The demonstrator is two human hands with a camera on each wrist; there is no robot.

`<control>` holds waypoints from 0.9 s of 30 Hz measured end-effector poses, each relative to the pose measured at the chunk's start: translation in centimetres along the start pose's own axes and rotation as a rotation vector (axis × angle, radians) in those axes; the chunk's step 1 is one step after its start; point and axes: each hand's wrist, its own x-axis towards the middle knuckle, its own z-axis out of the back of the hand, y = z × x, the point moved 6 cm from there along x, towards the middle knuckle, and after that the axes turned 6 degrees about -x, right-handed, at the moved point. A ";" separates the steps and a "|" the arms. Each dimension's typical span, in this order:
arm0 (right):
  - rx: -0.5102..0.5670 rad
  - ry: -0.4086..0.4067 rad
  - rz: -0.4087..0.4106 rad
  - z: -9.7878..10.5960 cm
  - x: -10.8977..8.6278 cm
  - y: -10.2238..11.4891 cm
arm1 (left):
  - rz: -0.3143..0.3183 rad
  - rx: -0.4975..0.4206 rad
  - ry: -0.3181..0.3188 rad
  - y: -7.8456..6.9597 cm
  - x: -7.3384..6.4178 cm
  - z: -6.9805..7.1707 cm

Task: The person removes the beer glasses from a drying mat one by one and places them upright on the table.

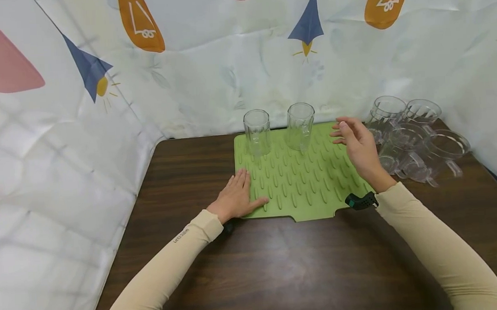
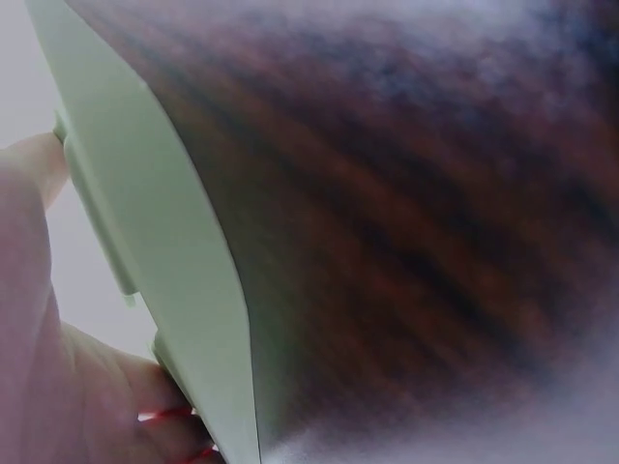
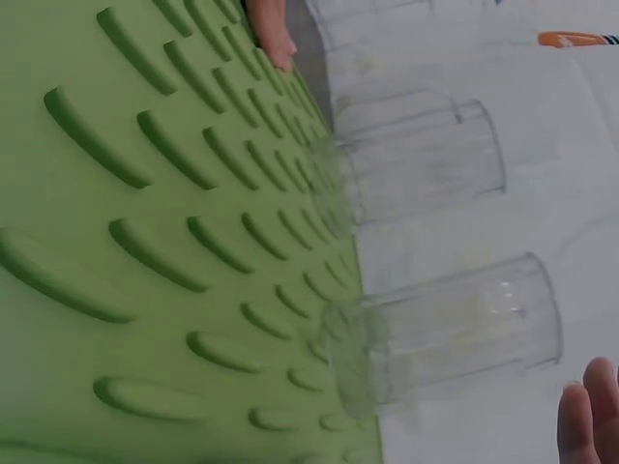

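A green ridged mat lies on the table, and two clear glass mugs stand upright along its back edge. My left hand rests flat on the mat's left edge with the thumb spread; part of it shows beside the mat in the left wrist view. Above the mat's right side, my right hand is raised, its fingers loosely bent around nothing. The right wrist view has its fingertips at the lower right, apart from the nearer mug.
Several clear glass mugs crowd together on the table to the right of the mat, close to my right hand. A patterned white sheet hangs behind and beside the dark wooden table.
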 end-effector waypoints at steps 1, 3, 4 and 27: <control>-0.003 0.003 -0.008 -0.3 0.0 -0.3 | -0.001 0.003 0.001 0.0 0.0 0.0; -0.006 0.007 -0.020 -0.8 0.1 -0.8 | -0.003 0.006 0.003 -0.1 0.0 -0.1; -0.004 0.009 -0.024 -1.1 0.2 -1.1 | -0.004 0.007 0.002 -0.1 0.0 -0.1; 0.031 0.004 -0.141 -5.6 1.4 -4.7 | 0.008 0.025 0.006 0.2 0.2 -0.2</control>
